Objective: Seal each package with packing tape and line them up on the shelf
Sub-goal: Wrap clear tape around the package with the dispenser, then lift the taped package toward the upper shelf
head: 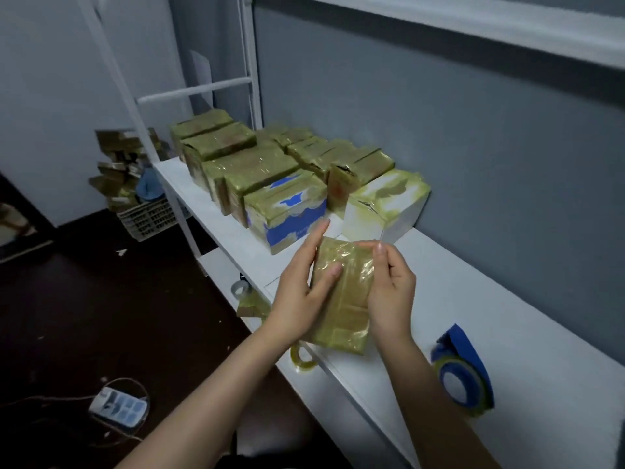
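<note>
Shelf (473, 292) layout
Packages (263, 170) are ranged at the shelf's far end; a tape dispenser (463, 374) is set toward its near end.

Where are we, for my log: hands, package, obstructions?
Left hand, right hand both hold package over shelf. Taped row beyond. Dispenser right, clear.

The package (341, 296) is wrapped in glossy, wrinkled yellowish tape film. The shelf (500, 299) is finished in smooth matt white. The tape dispenser (463, 370) appears made of blue plastic.
</note>
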